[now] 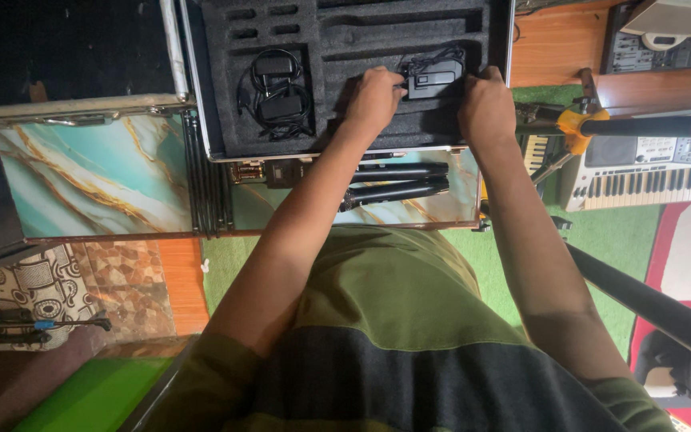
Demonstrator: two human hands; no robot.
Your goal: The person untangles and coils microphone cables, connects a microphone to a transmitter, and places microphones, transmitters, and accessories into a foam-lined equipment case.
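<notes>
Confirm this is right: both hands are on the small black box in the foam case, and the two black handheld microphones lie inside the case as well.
Not quite. Both hands are at the small black box in the foam case, but the head view shows the two black handheld microphones outside it, on the marbled tabletop.

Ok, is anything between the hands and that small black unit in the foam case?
Nothing visible. The left hand and right hand both sit at the small black unit, which lies in its foam cutout with its coiled cable behind it. Fingertip contact is hidden by the hands themselves.
</notes>
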